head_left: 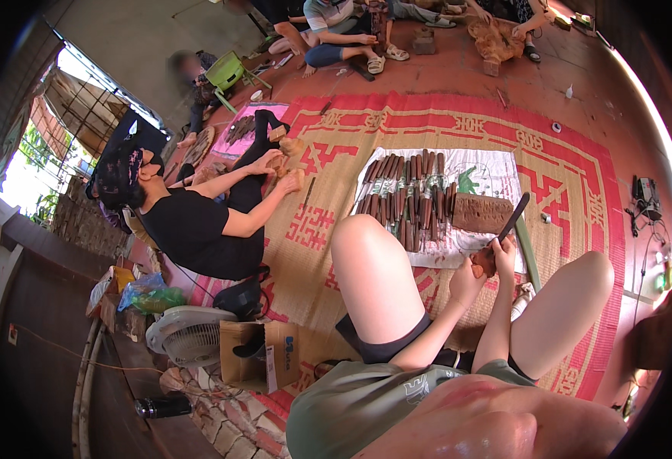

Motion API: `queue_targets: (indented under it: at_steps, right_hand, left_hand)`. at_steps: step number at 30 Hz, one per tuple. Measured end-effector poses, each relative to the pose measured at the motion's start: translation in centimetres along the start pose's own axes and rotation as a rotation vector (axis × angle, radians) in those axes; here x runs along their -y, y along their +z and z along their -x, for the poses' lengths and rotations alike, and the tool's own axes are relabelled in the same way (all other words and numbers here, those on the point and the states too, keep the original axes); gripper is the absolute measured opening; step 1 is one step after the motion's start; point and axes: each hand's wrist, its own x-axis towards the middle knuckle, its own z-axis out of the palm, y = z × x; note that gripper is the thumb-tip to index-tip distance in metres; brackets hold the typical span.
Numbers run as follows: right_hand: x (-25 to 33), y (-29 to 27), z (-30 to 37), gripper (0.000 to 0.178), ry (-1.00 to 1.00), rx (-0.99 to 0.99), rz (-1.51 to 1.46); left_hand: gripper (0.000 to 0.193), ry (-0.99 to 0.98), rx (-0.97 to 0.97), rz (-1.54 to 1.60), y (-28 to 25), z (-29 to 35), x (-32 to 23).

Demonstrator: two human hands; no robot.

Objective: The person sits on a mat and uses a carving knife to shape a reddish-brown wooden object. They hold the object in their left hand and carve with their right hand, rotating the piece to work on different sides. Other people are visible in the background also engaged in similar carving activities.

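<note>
Between my knees, my left hand (467,281) is closed round a small reddish-brown carved wood piece (485,262). My right hand (504,252) is wrapped round the lower end of a long, dark, flat file (514,216), which points up and away to the right. Both hands are close together, and the fingers partly hide the wood piece. Just beyond them a brown wooden block (482,213) rests on a white cloth (497,168). To its left on the cloth lie rows of slim wood-handled carving tools (409,191).
A red-and-straw patterned mat (305,191) spreads around me. At left a co-worker (198,218) in black handles light wood pieces. A white fan (185,336) and a cardboard box (256,359) stand lower left. A green strip (530,256) lies right of the cloth. More people sit at the back.
</note>
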Motion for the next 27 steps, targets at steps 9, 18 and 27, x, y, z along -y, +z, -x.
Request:
queue_targets:
  at_steps: [9, 18, 27]
  right_hand:
    - [-0.7, -0.1, 0.1, 0.021, -0.003, -0.049, -0.083]
    - [-0.3, 0.3, 0.2, 0.018, -0.079, -0.098, 0.005]
    - [-0.5, -0.1, 0.1, 0.017, 0.035, -0.005, -0.013]
  left_hand:
    - [0.04, 0.02, 0.0, -0.004, 0.0, 0.3, -0.3]
    - [0.04, 0.019, 0.003, 0.001, 0.0, 0.3, -0.2]
    - [0.041, 0.042, -0.016, 0.011, 0.4, 0.5, 0.6]
